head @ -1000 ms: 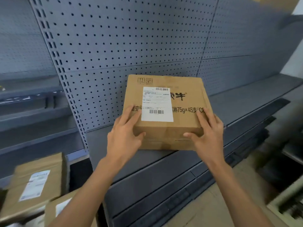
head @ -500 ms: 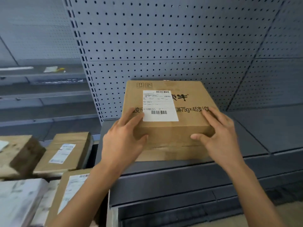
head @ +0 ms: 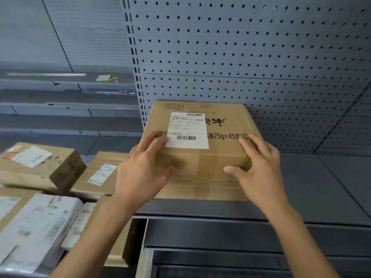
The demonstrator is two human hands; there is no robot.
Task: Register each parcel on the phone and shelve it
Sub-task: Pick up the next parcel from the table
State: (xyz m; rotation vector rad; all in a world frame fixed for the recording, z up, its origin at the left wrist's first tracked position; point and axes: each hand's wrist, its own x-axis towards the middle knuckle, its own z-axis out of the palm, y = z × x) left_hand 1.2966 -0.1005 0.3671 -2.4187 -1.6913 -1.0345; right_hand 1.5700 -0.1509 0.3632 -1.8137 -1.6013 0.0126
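Observation:
A brown cardboard parcel with a white shipping label rests on the grey metal shelf, its far edge against the perforated back panel. My left hand grips its near left corner, fingers on top and thumb on the front face. My right hand holds the near right corner the same way. No phone is in view.
Several other parcels are stacked low on the left: a brown box, a flat box and a white plastic-wrapped one. The shelf stretches bare to the right of the parcel. Further grey shelves stand behind on the left.
The parcel has settled onto the shelf near the back panel with both hands still on it. My view has swung left, so the stacked parcels show more.

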